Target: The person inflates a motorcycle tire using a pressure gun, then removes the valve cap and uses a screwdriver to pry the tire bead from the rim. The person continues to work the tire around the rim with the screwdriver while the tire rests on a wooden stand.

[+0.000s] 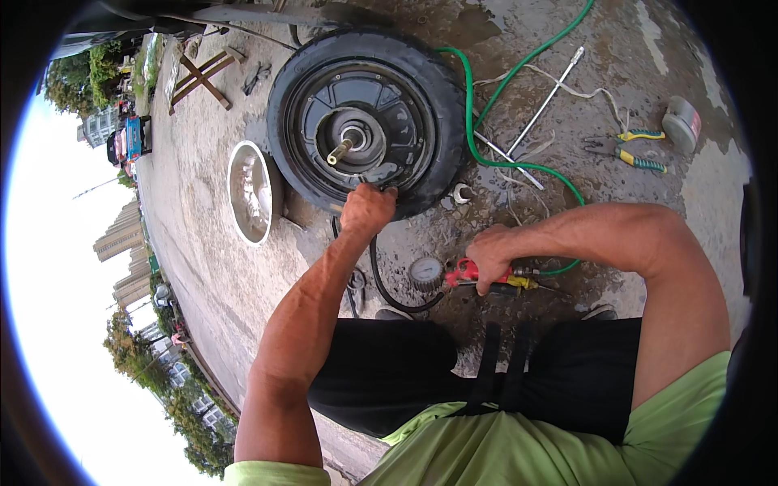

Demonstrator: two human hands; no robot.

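Note:
A wheel (292, 105) with a black tire and a dark hub lies flat on the wet ground, a brass-coloured axle (340, 151) standing out of its middle. At the near edge of its rim, my left hand (369, 209) is closed round the end of a black air hose (381, 279); the fitting itself is hidden by the fingers. That hose curves toward a red tire inflator (463, 272) with a round dial gauge (425, 274). Gripping the inflator is my right hand (490, 256), knuckles up. A green hose (559, 174) joins the inflator's right end.
Left of the wheel sits a metal basin (232, 194). A cross-shaped lug wrench (541, 109), yellow-and-green-handled pliers (640, 159) and a grey can (682, 124) lie to the right. A small white fitting (461, 193) is near the tire. Farther left stands a wooden cross frame (200, 79).

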